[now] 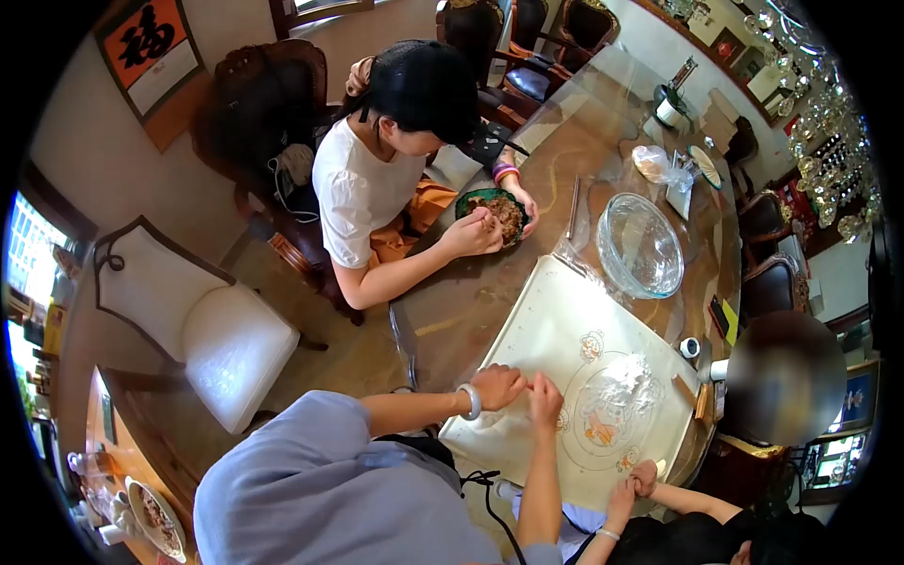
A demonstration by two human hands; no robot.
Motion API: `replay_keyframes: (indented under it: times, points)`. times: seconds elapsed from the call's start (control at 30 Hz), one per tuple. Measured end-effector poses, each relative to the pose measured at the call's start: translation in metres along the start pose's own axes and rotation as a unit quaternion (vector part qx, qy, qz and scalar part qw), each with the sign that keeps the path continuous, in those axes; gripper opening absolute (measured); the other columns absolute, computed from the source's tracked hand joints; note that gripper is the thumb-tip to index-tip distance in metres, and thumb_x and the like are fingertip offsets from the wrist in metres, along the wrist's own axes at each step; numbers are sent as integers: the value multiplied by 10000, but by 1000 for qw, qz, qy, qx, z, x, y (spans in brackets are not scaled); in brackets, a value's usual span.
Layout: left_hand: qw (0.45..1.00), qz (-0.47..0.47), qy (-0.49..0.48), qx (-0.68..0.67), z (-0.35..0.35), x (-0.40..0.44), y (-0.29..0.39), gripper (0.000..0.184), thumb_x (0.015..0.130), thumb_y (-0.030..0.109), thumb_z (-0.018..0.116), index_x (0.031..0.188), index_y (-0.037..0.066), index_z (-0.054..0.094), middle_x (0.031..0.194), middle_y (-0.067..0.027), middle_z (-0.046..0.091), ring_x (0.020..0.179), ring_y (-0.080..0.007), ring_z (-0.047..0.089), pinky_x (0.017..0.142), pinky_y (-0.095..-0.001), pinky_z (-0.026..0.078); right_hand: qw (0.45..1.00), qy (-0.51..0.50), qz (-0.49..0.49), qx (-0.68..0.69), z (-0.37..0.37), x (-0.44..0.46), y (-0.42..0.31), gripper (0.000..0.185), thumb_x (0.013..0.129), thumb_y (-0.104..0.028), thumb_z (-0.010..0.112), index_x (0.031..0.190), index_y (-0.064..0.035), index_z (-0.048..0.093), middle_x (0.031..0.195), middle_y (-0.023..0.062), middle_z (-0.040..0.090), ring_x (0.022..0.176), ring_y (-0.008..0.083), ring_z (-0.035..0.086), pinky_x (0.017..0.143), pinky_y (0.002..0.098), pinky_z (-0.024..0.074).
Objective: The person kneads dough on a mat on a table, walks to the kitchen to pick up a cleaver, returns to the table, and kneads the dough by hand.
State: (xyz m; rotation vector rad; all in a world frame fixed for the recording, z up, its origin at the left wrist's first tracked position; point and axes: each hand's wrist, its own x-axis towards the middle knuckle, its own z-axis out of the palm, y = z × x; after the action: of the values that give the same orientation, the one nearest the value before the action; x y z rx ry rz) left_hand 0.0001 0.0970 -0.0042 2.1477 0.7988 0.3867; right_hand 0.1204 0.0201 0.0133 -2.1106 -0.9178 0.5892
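A brown table (527, 292) filled much of the room, with a pale chair (231, 348) standing well apart from it. A printed mat (527, 325) lay on the tabletop, white powder (629, 379) scattered over its circles, and a clear bowl (640, 247) sat just beside it. Over the mat's near side, the left hand (497, 388), a pale bangle at its wrist, and the right hand (545, 400) nearly met, fingers curled shut; I couldn't tell whether they pinched anything. Across from them, a person in a white top (363, 193) held a green bowl (494, 215) of brown filling.
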Motion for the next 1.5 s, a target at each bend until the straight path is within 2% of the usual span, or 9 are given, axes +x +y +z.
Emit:
replay_keyframes:
  times: [0.07, 0.17, 0.4, 0.63, 0.77, 1.0, 1.07, 1.2, 1.5]
  points:
    - [1000, 25, -9, -5, -11, -18, 19, 294, 909, 286, 461, 837, 29, 584, 792, -195, 593, 784, -384, 553, 724, -466, 435, 998, -51, 21, -37, -23, -23, -36, 300, 906, -256, 519, 754, -12, 601, 737, 154, 609, 729, 342, 583, 663, 420, 451]
    - [996, 76, 2, -50, -3, -53, 17, 248, 896, 257, 486, 1017, 46, 534, 977, -159, 564, 906, -336, 532, 774, -426, 409, 977, 42, -145, -148, -1, -53, -20, 245, 898, -213, 483, 822, -27, 623, 781, 155, 604, 771, 340, 566, 710, 418, 445]
    - [984, 173, 5, 53, 1, -40, -4, 266, 844, 268, 529, 1031, 81, 553, 1006, -106, 570, 970, -271, 527, 840, -394, 384, 927, 198, -295, -120, 24, -56, 2, 234, 869, -196, 439, 931, -10, 566, 909, 182, 563, 844, 383, 520, 760, 474, 418]
    - [991, 93, 39, 92, 18, -4, -12, 199, 839, 259, 525, 938, 100, 594, 911, -94, 591, 925, -277, 559, 828, -416, 430, 953, 134, -240, -126, 33, -1, 40, 251, 879, -236, 449, 903, -13, 561, 874, 182, 596, 809, 390, 545, 724, 461, 436]
    - [987, 82, -2, 142, 14, 10, -9, 214, 870, 287, 490, 852, 97, 587, 836, -108, 613, 835, -285, 602, 731, -429, 476, 991, 49, -100, -67, 31, 23, 56, 397, 929, -323, 397, 866, 27, 574, 824, 249, 606, 767, 436, 551, 703, 489, 427]
    - [998, 31, 20, 59, 21, -19, 1, 307, 931, 371, 430, 966, 95, 558, 916, -123, 597, 877, -286, 572, 731, -431, 459, 1000, -2, -19, -19, 7, -12, 10, 484, 977, -367, 378, 880, 47, 608, 879, 252, 622, 810, 385, 573, 757, 450, 434]
    - [998, 66, -13, 20, 10, -40, 3, 353, 945, 388, 411, 1068, 78, 527, 1038, -117, 564, 969, -266, 534, 764, -420, 441, 989, -4, -88, -119, 5, -34, 16, 482, 989, -361, 346, 954, 43, 606, 935, 241, 622, 850, 392, 563, 791, 454, 424]
    - [975, 170, 126, 70, 21, -66, -6, 358, 918, 400, 443, 1106, 104, 512, 1064, -66, 527, 977, -246, 507, 777, -393, 420, 955, 90, -247, -139, 20, -69, 18, 480, 1004, -337, 271, 1023, 18, 593, 997, 208, 620, 904, 400, 543, 828, 472, 402]
    - [993, 79, 54, 66, 19, -31, -10, 332, 903, 357, 454, 1111, 104, 513, 1006, -90, 564, 935, -259, 553, 748, -396, 464, 953, 76, -242, -164, 30, -18, 45, 402, 906, -358, 412, 997, -3, 576, 955, 197, 612, 888, 407, 553, 804, 473, 432]
